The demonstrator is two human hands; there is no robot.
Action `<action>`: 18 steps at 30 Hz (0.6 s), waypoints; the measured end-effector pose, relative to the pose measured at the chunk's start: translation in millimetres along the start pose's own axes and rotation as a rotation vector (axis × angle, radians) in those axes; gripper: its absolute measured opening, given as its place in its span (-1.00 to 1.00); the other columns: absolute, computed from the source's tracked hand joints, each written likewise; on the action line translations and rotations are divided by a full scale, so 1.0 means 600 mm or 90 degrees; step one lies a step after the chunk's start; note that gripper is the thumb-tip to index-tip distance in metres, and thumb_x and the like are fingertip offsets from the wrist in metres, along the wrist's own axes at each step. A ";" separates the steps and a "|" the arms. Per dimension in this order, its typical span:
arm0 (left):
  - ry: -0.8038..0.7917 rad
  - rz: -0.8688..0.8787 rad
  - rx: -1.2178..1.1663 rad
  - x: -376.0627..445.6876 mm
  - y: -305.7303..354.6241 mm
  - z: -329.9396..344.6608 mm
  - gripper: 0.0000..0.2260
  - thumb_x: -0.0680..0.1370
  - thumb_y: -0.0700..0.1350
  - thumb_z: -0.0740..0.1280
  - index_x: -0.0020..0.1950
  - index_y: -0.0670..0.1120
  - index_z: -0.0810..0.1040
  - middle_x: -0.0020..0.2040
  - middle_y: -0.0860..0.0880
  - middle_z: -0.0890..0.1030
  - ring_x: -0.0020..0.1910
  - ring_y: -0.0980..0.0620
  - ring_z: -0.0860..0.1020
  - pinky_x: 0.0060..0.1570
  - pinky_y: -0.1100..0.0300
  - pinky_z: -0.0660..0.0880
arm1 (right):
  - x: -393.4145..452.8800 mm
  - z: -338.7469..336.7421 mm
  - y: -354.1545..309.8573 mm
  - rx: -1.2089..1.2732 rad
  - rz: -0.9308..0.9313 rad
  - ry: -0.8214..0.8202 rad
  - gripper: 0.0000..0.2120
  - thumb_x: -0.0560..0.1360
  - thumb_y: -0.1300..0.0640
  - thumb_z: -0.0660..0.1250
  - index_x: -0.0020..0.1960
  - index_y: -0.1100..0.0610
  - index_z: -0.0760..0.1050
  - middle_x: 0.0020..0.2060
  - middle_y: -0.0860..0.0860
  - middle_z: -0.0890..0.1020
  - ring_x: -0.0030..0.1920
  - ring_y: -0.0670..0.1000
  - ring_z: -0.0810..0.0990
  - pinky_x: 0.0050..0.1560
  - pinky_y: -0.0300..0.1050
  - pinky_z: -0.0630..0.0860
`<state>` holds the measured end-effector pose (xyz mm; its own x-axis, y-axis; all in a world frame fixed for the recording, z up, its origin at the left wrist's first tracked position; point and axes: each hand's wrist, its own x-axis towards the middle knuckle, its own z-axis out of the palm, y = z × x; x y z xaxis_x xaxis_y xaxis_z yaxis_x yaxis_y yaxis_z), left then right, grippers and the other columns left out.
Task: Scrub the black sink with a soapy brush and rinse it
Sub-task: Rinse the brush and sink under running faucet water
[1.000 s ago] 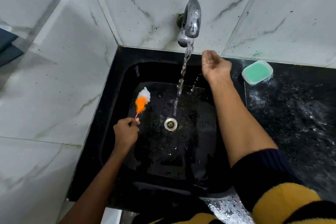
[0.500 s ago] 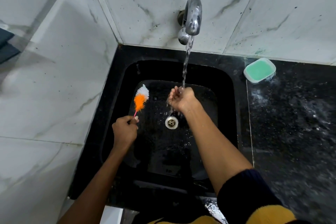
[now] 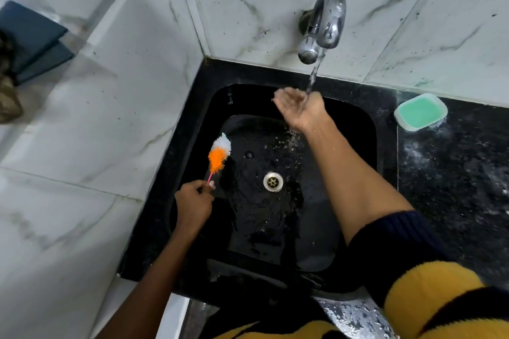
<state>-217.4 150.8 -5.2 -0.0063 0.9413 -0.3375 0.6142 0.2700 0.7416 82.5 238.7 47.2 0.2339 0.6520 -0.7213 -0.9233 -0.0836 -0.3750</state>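
Most of the brush (image 3: 218, 155) handle is hidden inside the left hand (image 3: 193, 203); only a short pink stub shows above the fingers, and the orange-and-white bristle head stands over the left side of the sink (image 3: 355, 129). Whether the bristles touch the basin wall is hard to tell. The left hand is closed around that handle. The right hand (image 3: 301, 109) is cupped, palm up, fingers loosely together, under the stream from the one tap (image 3: 323, 22), at the back of the basin. The sink holds a thin film of water and scattered droplets around one metal drain (image 3: 273, 181). One white soap dish (image 3: 420, 111) on the right counter (image 3: 454, 173) holds green soap. The person's sleeves are cut off at the frame's bottom edge.
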 end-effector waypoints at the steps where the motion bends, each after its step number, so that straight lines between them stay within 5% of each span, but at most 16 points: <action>1: 0.002 0.000 0.003 -0.001 0.000 -0.001 -0.76 0.60 -0.10 0.35 -0.26 -0.07 0.64 -0.39 -0.16 0.62 -0.51 0.05 0.50 -0.45 0.20 0.42 | -0.002 0.009 -0.007 0.001 -0.017 -0.015 -0.63 0.65 0.19 -0.05 -0.12 0.29 0.46 0.01 0.25 0.56 0.21 0.18 0.53 0.40 0.01 0.34; 7: 0.006 -0.006 0.001 -0.007 -0.003 -0.004 -0.79 0.61 -0.10 0.35 -0.21 -0.09 0.65 -0.41 -0.10 0.60 -0.59 0.19 0.45 -0.55 0.34 0.36 | 0.002 -0.038 0.020 0.002 0.028 0.072 -0.58 0.66 0.12 -0.03 0.22 0.37 0.48 0.23 0.24 0.55 0.27 0.17 0.52 0.28 -0.02 0.47; 9: 0.006 -0.005 0.005 -0.009 -0.005 -0.004 -0.79 0.61 -0.10 0.35 -0.20 -0.11 0.66 -0.41 -0.09 0.60 -0.58 0.20 0.46 -0.55 0.38 0.36 | -0.002 -0.062 0.042 0.017 0.054 0.122 -0.59 0.65 0.14 -0.05 0.07 0.35 0.51 0.10 0.19 0.59 0.14 0.11 0.59 0.18 -0.10 0.53; 11: 0.003 -0.010 0.002 -0.011 -0.008 -0.005 -0.79 0.61 -0.10 0.35 -0.20 -0.11 0.66 -0.41 -0.08 0.60 -0.59 0.20 0.45 -0.55 0.37 0.36 | -0.002 -0.075 0.060 0.002 0.077 0.157 -0.58 0.63 0.13 -0.08 -0.19 0.23 0.47 -0.22 0.09 0.59 -0.22 0.01 0.57 -0.17 -0.21 0.53; 13: 0.004 -0.015 0.003 -0.012 -0.010 -0.005 -0.78 0.61 -0.09 0.35 -0.20 -0.11 0.66 -0.42 -0.07 0.60 -0.59 0.21 0.44 -0.55 0.35 0.37 | -0.001 -0.078 0.071 -0.023 0.098 0.170 -0.63 0.57 0.16 -0.09 -0.34 0.11 0.33 -0.51 0.01 0.43 -0.50 -0.05 0.36 -0.45 -0.25 0.29; 18: 0.012 -0.014 0.016 -0.015 -0.015 -0.009 -0.77 0.61 -0.09 0.34 -0.21 -0.10 0.65 -0.40 -0.08 0.62 -0.56 0.16 0.46 -0.53 0.33 0.37 | -0.005 -0.055 0.060 -0.009 0.148 0.046 -0.69 0.54 0.15 -0.05 -0.38 0.07 0.19 -0.60 -0.03 0.28 -0.60 -0.09 0.20 -0.49 -0.30 0.06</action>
<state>-227.0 140.9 -5.5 -0.0348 0.9386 -0.3432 0.6330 0.2864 0.7192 58.6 208.9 16.5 0.0379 0.5580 -0.8290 -0.9507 -0.2355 -0.2020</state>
